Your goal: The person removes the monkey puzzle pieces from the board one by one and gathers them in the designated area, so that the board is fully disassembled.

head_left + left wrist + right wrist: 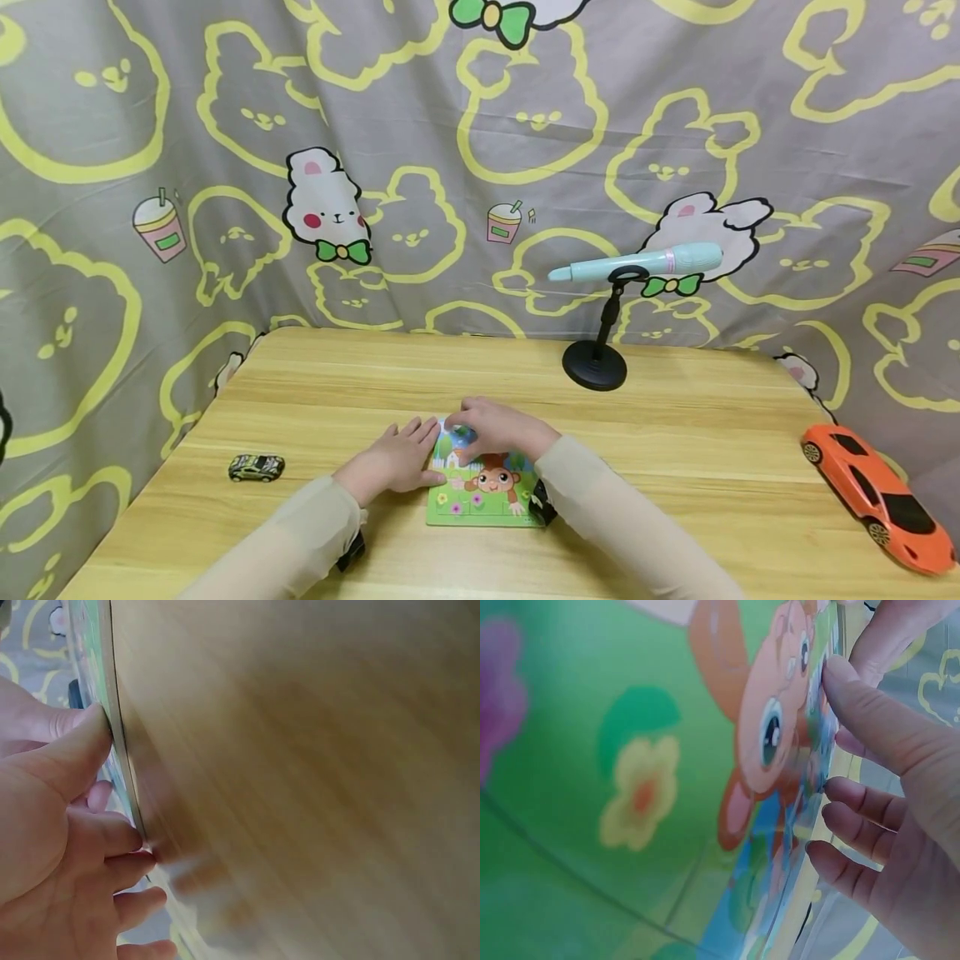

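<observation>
A grey cloth printed with yellow bear outlines hangs behind a light wooden table (675, 450). In the head view a flat green cardboard puzzle with a cartoon monkey (487, 492) lies near the table's front edge. The left hand (397, 460) rests flat with straight fingers at the puzzle's left edge; the right hand (491, 429) is curled over its far part, fingertips on it. A small dark toy car (257, 467) stands to the left, an orange toy sports car (873, 493) far right, and a pale blue pen on a black stand (633, 265) at the back.

In the left wrist view (blurred), the left hand's fingers (112, 840) touch the puzzle's thin edge (124, 772).

In the right wrist view, the right thumb (870, 712) presses the picture of the monkey (780, 727); whether it pinches a piece, I cannot tell.
</observation>
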{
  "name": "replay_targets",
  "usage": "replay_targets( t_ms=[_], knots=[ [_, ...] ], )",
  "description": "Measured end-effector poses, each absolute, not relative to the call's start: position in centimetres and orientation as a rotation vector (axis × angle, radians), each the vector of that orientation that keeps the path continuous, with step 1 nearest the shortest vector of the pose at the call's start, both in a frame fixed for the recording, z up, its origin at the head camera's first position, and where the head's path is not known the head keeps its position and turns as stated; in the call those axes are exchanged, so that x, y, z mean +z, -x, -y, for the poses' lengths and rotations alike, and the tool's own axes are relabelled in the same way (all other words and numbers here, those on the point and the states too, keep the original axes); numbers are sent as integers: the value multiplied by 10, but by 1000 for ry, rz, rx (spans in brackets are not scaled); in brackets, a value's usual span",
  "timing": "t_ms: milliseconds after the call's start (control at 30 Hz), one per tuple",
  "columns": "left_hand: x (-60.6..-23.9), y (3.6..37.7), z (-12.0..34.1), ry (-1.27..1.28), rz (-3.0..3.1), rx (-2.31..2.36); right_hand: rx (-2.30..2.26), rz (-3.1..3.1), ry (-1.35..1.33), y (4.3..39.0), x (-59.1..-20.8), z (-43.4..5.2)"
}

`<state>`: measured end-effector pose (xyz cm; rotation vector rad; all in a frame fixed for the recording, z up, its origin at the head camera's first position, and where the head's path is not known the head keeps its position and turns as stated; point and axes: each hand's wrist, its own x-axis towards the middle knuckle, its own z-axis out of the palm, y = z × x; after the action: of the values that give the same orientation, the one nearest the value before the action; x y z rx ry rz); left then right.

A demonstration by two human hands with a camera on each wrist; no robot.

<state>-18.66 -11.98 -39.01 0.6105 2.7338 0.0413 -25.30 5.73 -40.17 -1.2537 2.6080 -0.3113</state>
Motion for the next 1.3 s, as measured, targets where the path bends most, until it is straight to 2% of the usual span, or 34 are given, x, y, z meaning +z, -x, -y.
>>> replay_targets(
  t_ms=[933,1300],
  knots=[
    [-391,188,118,-594,-2746,2,-474,-2525,990,253,-401,-51],
    [-390,186,117,-598,-2759,21,-692,-2493,1045,256,-404,-59]
  ],
)
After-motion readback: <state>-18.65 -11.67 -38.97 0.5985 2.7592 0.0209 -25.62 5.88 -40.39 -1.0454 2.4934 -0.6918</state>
